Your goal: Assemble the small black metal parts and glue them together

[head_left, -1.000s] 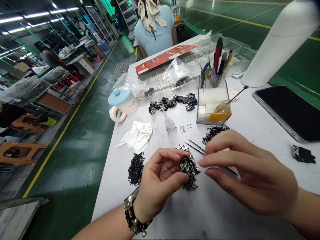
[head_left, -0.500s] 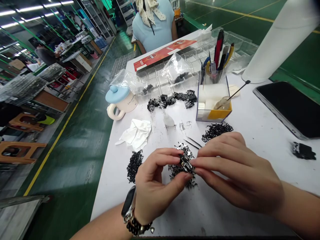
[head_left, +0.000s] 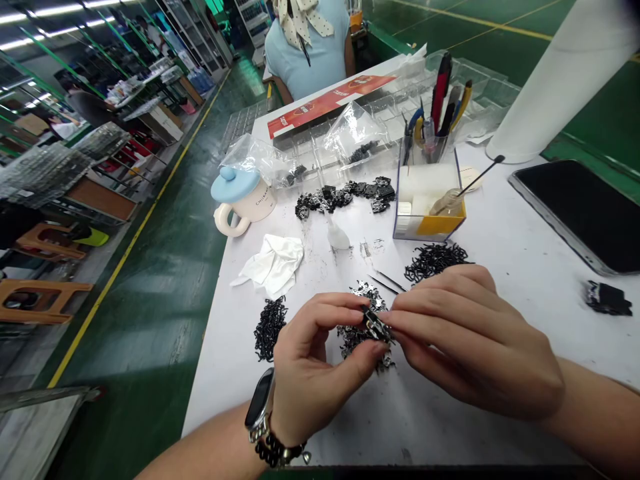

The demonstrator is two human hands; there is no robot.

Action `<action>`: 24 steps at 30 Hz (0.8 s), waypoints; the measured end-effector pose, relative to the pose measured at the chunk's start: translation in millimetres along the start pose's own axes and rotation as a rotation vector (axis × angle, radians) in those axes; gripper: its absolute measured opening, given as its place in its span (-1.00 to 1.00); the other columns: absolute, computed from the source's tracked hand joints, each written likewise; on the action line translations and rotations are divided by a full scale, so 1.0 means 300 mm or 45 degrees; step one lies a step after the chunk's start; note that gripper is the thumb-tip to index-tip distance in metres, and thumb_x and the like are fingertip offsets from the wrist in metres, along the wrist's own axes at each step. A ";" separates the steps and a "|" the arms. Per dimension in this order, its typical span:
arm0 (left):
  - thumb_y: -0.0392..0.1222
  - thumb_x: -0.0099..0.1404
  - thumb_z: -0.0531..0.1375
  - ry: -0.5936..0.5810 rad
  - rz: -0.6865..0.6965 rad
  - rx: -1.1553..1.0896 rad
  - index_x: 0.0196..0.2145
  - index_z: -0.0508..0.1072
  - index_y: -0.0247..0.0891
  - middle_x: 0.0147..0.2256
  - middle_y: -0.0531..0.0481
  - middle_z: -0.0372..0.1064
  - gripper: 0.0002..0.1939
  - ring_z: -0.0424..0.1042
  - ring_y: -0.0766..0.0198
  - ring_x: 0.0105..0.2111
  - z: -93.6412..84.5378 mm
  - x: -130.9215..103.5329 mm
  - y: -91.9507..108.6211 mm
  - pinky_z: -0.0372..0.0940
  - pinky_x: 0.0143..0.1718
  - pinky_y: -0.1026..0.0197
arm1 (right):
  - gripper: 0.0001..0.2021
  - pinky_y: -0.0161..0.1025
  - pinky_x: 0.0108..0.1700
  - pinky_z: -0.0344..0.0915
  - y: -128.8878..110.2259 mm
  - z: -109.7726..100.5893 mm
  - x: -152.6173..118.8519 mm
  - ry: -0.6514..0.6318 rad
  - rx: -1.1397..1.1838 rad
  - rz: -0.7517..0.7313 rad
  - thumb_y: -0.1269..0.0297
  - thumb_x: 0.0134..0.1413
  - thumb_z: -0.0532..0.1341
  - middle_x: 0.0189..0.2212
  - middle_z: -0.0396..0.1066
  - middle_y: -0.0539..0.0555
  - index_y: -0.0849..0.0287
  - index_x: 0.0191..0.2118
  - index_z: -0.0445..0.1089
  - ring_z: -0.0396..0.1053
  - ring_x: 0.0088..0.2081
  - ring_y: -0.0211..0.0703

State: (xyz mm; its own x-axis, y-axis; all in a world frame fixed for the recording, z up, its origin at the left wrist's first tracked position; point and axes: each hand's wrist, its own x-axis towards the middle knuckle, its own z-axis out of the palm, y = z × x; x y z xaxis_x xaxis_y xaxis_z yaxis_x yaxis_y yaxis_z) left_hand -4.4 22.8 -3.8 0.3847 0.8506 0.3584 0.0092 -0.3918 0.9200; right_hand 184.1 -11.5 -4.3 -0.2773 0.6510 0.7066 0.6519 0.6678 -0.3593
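Between thumb and fingers, my left hand [head_left: 320,363] pinches a small black-and-silver part [head_left: 375,325], held above the table. From the other side my right hand [head_left: 470,343] has its thumb and fingertips closed at the part's edge; whether a smaller piece is between them is hidden. Below lies a heap of small silver metal pieces [head_left: 353,339], partly covered by the hands. Black tweezers [head_left: 387,283] rest just beyond. One pile of small black pieces [head_left: 271,328] is left of my left hand, another black pile [head_left: 434,261] behind my right.
A row of black-and-silver parts [head_left: 345,195] lies farther back. Around it are a lidded mug [head_left: 245,200], a white cloth [head_left: 273,263], an organizer box [head_left: 429,200] with tools, a phone [head_left: 583,213] and a white roll [head_left: 555,87]. A person [head_left: 307,53] sits beyond the table.
Both hands stay at the same part, with only slight shifts of the fingers and a small tilt of the part. The camera view has moved a little.
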 end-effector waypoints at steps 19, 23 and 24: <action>-0.52 0.05 0.32 -0.010 -0.205 -0.290 -0.26 0.50 -0.21 -0.20 -0.04 0.48 -0.68 0.49 0.27 -0.15 0.009 -0.002 0.012 0.45 -0.14 0.35 | -0.89 -0.15 -0.23 0.21 0.004 -0.014 0.009 -0.019 0.076 -0.034 0.49 0.12 0.18 -0.30 0.48 0.14 0.31 -0.22 0.41 0.35 -0.26 -0.18; -0.52 0.05 0.33 -0.033 -0.220 -0.335 -0.26 0.50 -0.22 -0.20 -0.04 0.48 -0.68 0.50 0.27 -0.16 0.006 0.000 0.011 0.46 -0.16 0.35 | -0.88 -0.16 -0.23 0.23 0.005 -0.016 0.010 -0.005 0.087 -0.043 0.49 0.12 0.18 -0.30 0.49 0.12 0.34 -0.22 0.42 0.35 -0.27 -0.20; -0.52 0.05 0.32 -0.045 -0.229 -0.350 -0.25 0.50 -0.22 -0.19 -0.03 0.48 -0.68 0.50 0.28 -0.17 0.006 0.000 0.011 0.46 -0.16 0.36 | -0.88 -0.16 -0.22 0.23 0.004 -0.016 0.010 0.000 0.088 -0.041 0.49 0.12 0.17 -0.30 0.49 0.12 0.34 -0.22 0.43 0.35 -0.27 -0.21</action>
State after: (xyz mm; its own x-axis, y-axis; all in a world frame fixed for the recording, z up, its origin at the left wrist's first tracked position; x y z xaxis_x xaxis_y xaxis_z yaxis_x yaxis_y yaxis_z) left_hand -2.7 21.0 -1.0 0.4311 0.8831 0.1851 -0.1678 -0.1231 0.9781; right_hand 187.6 -10.6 0.4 -0.2976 0.6290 0.7182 0.5921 0.7117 -0.3780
